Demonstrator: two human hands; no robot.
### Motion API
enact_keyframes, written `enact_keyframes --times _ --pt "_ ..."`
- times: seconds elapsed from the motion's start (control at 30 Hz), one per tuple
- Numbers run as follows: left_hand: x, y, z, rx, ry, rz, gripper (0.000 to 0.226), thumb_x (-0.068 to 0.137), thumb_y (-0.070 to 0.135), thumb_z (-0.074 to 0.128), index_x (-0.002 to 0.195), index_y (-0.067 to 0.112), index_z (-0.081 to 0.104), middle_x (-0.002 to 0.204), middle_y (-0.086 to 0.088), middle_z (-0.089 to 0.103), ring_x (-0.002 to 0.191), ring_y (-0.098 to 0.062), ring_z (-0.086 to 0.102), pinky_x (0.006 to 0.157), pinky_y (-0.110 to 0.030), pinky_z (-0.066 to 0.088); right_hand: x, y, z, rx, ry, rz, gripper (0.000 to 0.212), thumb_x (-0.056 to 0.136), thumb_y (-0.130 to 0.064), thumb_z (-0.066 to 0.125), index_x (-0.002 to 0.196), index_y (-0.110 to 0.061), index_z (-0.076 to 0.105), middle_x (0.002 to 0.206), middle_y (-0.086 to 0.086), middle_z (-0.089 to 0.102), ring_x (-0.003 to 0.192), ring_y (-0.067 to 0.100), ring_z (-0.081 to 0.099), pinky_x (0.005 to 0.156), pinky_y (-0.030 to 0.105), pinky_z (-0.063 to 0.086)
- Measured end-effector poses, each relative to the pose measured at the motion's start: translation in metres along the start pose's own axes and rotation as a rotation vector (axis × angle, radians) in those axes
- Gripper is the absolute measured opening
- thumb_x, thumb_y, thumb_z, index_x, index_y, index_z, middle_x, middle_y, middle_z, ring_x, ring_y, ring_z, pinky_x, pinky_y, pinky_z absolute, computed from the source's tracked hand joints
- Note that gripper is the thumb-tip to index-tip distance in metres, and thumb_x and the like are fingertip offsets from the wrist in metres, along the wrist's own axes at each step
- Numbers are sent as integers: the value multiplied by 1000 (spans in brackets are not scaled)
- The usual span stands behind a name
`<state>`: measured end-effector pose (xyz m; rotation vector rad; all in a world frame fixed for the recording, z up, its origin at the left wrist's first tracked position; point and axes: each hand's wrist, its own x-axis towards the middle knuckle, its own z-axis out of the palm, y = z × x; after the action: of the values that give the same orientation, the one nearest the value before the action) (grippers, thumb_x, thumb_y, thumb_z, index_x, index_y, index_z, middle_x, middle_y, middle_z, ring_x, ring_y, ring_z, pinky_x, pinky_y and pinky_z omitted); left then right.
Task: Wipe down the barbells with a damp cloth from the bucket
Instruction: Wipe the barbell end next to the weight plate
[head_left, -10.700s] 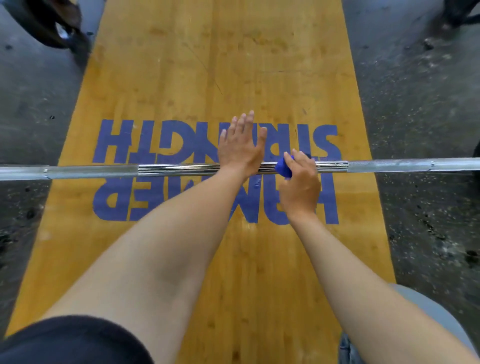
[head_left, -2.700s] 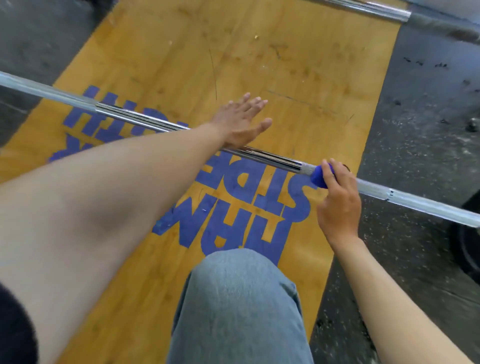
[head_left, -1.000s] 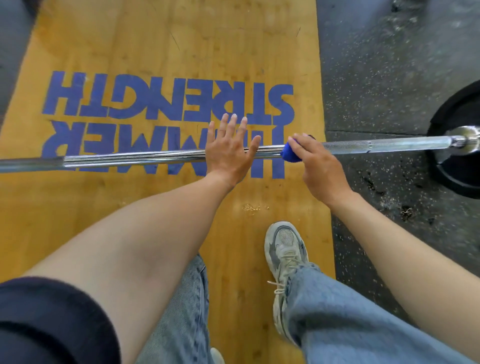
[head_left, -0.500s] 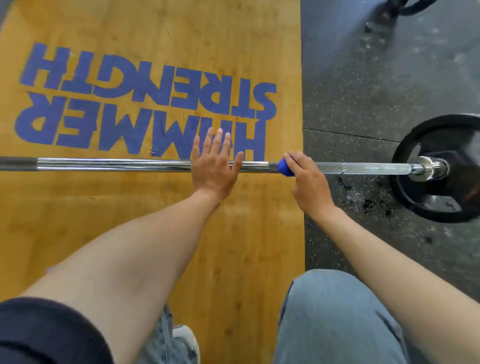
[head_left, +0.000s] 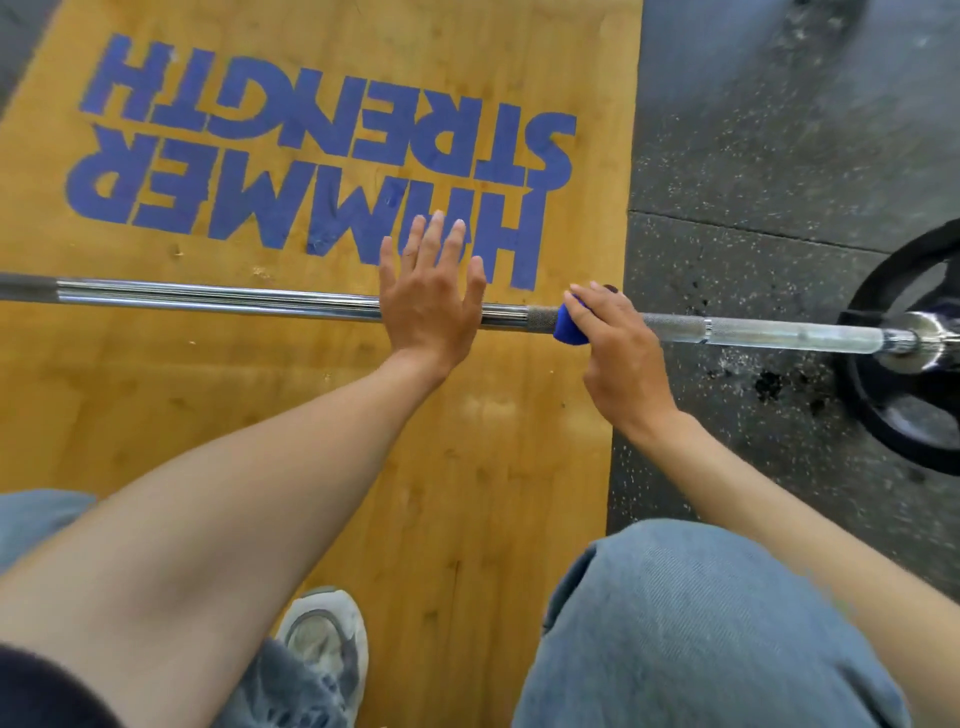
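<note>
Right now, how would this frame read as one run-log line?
left hand: flat, open on barbell | right hand: gripping blue cloth around barbell | weight plate: at right end

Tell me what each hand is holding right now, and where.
Right hand grips the blue cloth, wrapped around the barbell shaft. Left hand holds nothing, lying flat and open on the bar.

Barbell (head_left: 208, 299) runs off the left edge; its far end is out of view. Left hand (head_left: 426, 301) covers a stretch of the shaft. Blue cloth (head_left: 569, 327) is mostly buried under the right hand (head_left: 618, 358), only one corner showing. Weight plate (head_left: 904, 415) is clipped by the right edge. Shoe (head_left: 324, 642) is partly behind the left forearm.
</note>
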<state>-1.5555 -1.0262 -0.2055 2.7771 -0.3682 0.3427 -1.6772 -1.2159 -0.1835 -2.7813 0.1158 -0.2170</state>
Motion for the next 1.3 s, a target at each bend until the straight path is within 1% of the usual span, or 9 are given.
enact_keyframes --times 0.13,0.33,0.5,0.7,0.9,1.07,1.13,1.23,1.3 --pt "-6 2 9 74 -10 -30 56 102 51 32 142 22 60 151 -3 53 147 -22 40 124 -52 14 6 -15 3 -3 -138 -274 72 80 26 55 146 -2 50 153 12 48 144 34 41 120 47 33" --pt "-11 4 7 86 -20 -13 56 101 46 31 143 22 59 152 -4 53 146 -24 42 123 -53 14 -31 17 -5 15 25 3 70 82 24 55 146 -5 52 151 11 50 141 32 44 116 46 39" --pt "-8 3 8 87 -18 2 55 99 42 32 141 19 61 149 -6 55 144 -26 45 122 -56 19 1 -35 15 56 -79 -275 69 85 22 56 147 -7 51 154 8 47 144 29 41 116 44 39" --pt "1 3 9 81 -64 -5 59 99 44 27 143 21 58 152 -3 53 145 -24 43 123 -54 15 -20 25 -7 -3 66 149 66 83 22 53 142 -6 57 148 9 54 138 31 48 113 48 42" --pt "19 5 13 50 -66 -27 62 99 46 24 142 20 59 150 -3 55 144 -24 44 124 -53 14 3 -18 9 78 -98 -174 71 84 23 55 147 -9 51 158 4 42 149 23 33 120 40 33" --pt "37 6 18 35 -112 -29 65 98 49 22 145 21 56 153 -1 52 147 -23 41 125 -51 12 3 29 -7 36 203 394 59 91 18 49 144 -5 54 153 10 48 146 28 39 120 48 33" --pt "43 6 20 25 -104 -19 64 98 49 23 144 20 57 152 -2 53 146 -23 42 125 -51 13 19 13 -1 36 185 327 59 89 20 50 143 -3 54 152 11 49 145 30 40 119 48 34" --pt "53 6 23 10 -73 -7 62 99 49 26 143 20 58 151 -3 54 144 -24 44 124 -52 14 32 -6 12 71 47 18 64 86 20 52 145 -5 53 154 9 48 145 27 40 120 37 30" --pt "61 5 24 -1 -57 -10 60 100 50 28 142 20 59 151 -3 54 145 -23 43 124 -52 13 36 12 5 34 85 107 65 87 19 51 145 -9 54 153 7 48 145 26 41 119 38 34"
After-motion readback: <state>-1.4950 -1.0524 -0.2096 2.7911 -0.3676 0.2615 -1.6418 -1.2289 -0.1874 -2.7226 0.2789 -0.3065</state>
